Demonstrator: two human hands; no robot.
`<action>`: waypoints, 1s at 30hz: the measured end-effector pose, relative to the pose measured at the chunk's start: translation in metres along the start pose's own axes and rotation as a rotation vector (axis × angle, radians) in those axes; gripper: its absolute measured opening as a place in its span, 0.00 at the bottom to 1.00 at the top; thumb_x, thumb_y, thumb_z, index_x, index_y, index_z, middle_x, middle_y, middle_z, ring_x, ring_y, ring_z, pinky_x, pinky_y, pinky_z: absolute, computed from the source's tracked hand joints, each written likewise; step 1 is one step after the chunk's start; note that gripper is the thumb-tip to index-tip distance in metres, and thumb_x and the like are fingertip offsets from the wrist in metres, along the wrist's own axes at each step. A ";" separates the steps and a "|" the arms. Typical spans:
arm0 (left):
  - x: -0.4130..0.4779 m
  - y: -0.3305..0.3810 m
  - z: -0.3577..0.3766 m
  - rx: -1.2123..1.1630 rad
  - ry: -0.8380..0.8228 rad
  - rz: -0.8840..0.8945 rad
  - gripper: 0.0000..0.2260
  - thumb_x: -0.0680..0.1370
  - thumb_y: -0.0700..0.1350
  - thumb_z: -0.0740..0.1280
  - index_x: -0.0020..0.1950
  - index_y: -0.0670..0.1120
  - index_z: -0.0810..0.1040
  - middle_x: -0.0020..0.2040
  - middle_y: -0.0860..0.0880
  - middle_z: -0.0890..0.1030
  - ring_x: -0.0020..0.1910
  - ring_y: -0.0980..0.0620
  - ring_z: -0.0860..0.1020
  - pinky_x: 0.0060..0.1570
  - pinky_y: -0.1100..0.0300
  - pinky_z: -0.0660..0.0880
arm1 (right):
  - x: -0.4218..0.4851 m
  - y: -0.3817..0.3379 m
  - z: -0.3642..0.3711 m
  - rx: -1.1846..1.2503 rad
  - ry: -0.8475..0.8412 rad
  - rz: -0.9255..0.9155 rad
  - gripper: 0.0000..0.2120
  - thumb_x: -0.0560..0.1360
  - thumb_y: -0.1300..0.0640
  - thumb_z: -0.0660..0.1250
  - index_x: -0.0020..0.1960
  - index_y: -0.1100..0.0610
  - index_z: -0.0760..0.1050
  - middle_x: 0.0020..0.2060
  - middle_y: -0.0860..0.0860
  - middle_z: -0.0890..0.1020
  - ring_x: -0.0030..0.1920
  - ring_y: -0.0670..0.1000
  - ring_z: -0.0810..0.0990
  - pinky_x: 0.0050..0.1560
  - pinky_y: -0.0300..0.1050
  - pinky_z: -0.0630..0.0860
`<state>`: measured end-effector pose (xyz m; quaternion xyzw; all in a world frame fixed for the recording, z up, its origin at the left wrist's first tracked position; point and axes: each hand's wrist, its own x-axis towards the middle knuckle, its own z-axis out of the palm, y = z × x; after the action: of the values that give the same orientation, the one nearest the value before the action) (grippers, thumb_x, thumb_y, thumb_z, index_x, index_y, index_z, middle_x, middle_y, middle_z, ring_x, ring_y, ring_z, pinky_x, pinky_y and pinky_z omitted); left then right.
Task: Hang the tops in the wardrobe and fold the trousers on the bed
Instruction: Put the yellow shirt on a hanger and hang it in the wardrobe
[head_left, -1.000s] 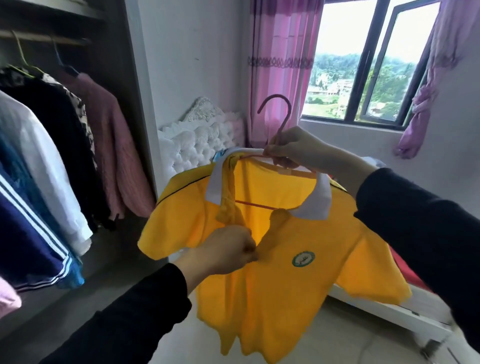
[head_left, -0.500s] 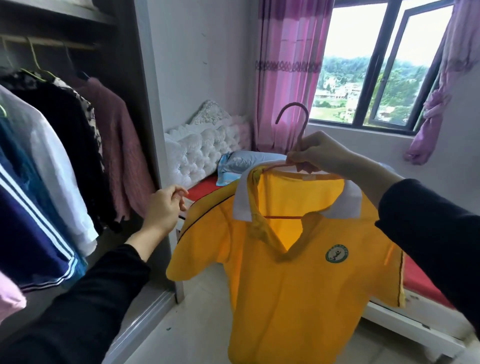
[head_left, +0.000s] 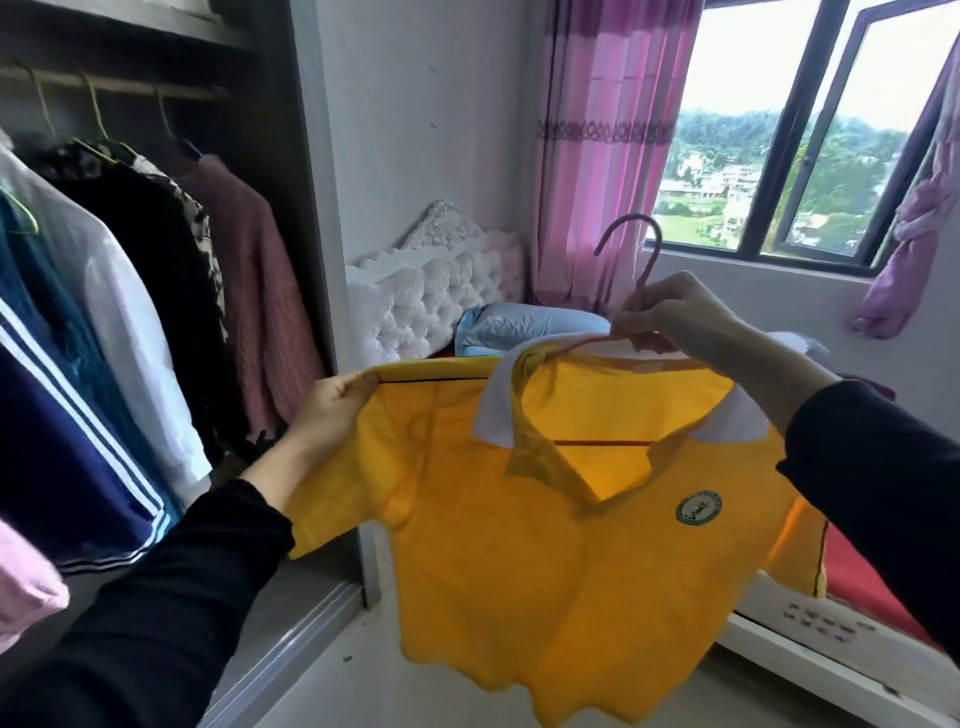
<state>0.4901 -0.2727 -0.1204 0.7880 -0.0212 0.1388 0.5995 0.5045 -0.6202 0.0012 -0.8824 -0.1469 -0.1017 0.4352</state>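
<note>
A yellow polo shirt (head_left: 545, 571) with a white collar and a round green badge hangs on a pink hanger (head_left: 636, 244) in front of me. My right hand (head_left: 670, 317) grips the hanger at the base of its hook, above the collar. My left hand (head_left: 332, 410) pinches the shirt's left shoulder and holds it out sideways. The wardrobe (head_left: 291, 171) stands open at the left, its rail (head_left: 104, 85) carrying several hung tops. The bed (head_left: 852, 582) with a red sheet lies behind the shirt, mostly hidden by it.
A white tufted headboard (head_left: 431, 291) and a blue pillow (head_left: 524, 322) sit at the back. Pink curtains (head_left: 597, 156) frame the window (head_left: 789, 130). The wardrobe's sliding track (head_left: 291, 639) runs along the floor below my left arm.
My left hand let go of the shirt front, swung out toward the wardrobe, then took hold of the shirt's left shoulder. The shirt and hanger shifted right and lower in view.
</note>
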 end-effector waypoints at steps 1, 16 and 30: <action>0.006 -0.006 -0.005 0.015 0.014 -0.067 0.14 0.82 0.51 0.60 0.50 0.44 0.82 0.42 0.48 0.83 0.41 0.54 0.81 0.44 0.62 0.78 | 0.003 0.000 -0.001 0.063 0.025 -0.001 0.07 0.76 0.65 0.67 0.41 0.67 0.80 0.28 0.56 0.76 0.25 0.46 0.71 0.27 0.36 0.69; 0.042 0.010 0.005 0.791 0.032 0.376 0.28 0.76 0.68 0.51 0.56 0.46 0.73 0.52 0.49 0.76 0.55 0.50 0.73 0.52 0.50 0.71 | 0.066 -0.034 0.087 0.116 -0.265 -0.128 0.09 0.78 0.61 0.65 0.41 0.62 0.79 0.30 0.54 0.79 0.27 0.46 0.74 0.29 0.36 0.72; 0.160 -0.050 -0.112 0.516 0.251 0.428 0.20 0.78 0.62 0.54 0.54 0.47 0.72 0.41 0.54 0.78 0.41 0.51 0.79 0.38 0.52 0.74 | 0.187 -0.064 0.180 -0.162 -0.332 -0.237 0.13 0.75 0.49 0.70 0.44 0.59 0.84 0.35 0.47 0.84 0.35 0.43 0.80 0.40 0.36 0.75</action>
<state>0.6318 -0.1307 -0.1011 0.8680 -0.0763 0.3577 0.3358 0.6668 -0.4081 -0.0024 -0.8957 -0.3106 -0.0170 0.3176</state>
